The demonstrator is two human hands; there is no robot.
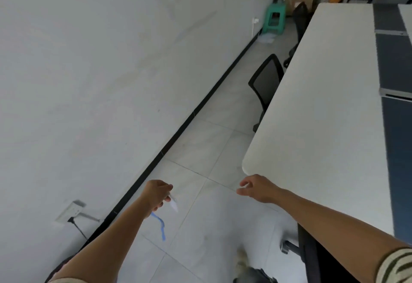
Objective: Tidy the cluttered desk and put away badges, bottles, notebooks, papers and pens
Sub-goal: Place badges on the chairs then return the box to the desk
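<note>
My left hand [157, 194] pinched a blurred white badge [174, 204], its blue lanyard [161, 227] dangling above the floor [200, 144]. My right hand [256, 188] hung open beside the surface [323, 104] corner. I feared that light pinch might slip, or the lanyard might snag.

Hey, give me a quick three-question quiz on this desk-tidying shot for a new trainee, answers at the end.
1. True or false: the right hand grips a bottle.
2. What hangs below the left hand? A) a blue lanyard B) a red cable C) a black bag
3. Fill in: the stool by the far wall is ____ in colour.

Key
1. False: it is open and holds nothing, by the corner of the white desk.
2. A.
3. Green.
</note>
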